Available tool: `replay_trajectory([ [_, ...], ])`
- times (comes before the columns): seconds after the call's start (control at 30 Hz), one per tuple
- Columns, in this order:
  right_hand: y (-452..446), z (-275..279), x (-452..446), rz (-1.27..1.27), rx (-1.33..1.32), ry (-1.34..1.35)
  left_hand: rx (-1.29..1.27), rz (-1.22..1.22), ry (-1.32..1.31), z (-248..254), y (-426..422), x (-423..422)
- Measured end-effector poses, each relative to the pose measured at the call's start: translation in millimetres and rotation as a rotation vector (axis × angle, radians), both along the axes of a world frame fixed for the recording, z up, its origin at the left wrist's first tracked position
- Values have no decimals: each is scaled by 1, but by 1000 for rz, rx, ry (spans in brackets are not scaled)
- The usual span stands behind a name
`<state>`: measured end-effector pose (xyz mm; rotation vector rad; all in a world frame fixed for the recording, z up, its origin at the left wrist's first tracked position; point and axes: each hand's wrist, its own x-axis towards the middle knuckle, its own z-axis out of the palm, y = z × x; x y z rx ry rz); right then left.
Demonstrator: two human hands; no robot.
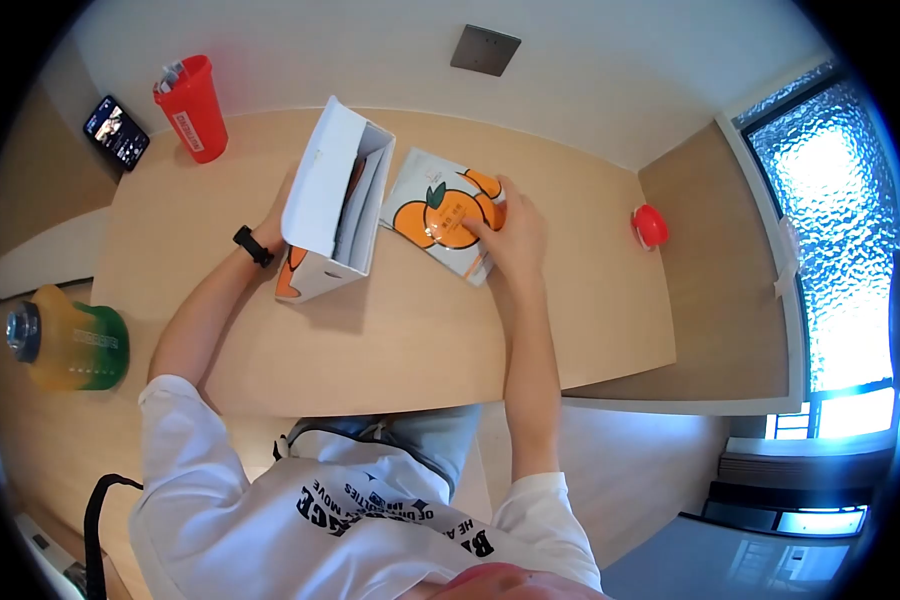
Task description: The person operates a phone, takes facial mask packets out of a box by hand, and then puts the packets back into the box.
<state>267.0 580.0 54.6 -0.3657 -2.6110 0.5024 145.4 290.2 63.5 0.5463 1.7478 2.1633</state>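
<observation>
A white box (315,190) with orange fruit print stands on the wooden table, its lid raised and several thin packets (361,205) inside. My left hand (278,212) is at the box's left side, its fingers mostly hidden behind the lid. To the right of the box, a flat white packet (440,213) printed with oranges and a green leaf lies on the table. My right hand (510,232) grips the right edge of this packet, with the thumb on top near the printed orange.
A red cup (196,112) holding small items and a propped phone (118,133) are at the back left. A yellow-green jug (78,343) is at the far left. A red object (649,227) sits by the right side panel.
</observation>
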Motion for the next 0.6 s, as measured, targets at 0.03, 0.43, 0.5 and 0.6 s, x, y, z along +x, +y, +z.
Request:
replay_trajectory([
  [0.03,-1,6,2,-27,-75,-21,-6,-29,128,-22,2,-20],
  [0.43,-13,33,9,205,-1480,503,-76,-29,329,-29,3,-22],
  [0.5,-4,32,13,349,-1603,607,-83,-21,352,-25,2,-19],
  [0.6,-6,27,17,422,-1737,693,-105,-26,405,-25,4,-20],
])
